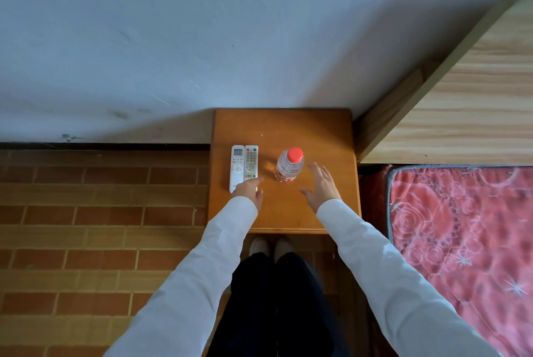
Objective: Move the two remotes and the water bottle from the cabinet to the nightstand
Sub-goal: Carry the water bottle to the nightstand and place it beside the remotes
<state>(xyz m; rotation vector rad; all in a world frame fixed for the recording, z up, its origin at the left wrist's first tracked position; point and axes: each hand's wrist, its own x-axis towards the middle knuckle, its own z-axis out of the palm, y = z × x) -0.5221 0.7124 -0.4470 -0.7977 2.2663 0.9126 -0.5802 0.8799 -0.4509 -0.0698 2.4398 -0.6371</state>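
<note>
Now we see both remotes lying side by side on the nightstand [288, 212]: the white remote [237, 168] touches the button remote [251, 162]. Our water bottle [289, 165] stands upright near them. Our left hand [250, 191] and right hand [321, 186] have loose, spread fingers, holding nothing.

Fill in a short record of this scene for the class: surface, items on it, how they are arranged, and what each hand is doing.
surface: small wooden table against the wall, beside a bed
items: two remotes, side by side and touching; water bottle, upright, red cap on
arrangement: remotes left, bottle right, apart
left hand: open, over the remotes' near end
right hand: open, beside the bottle, not gripping it
</note>
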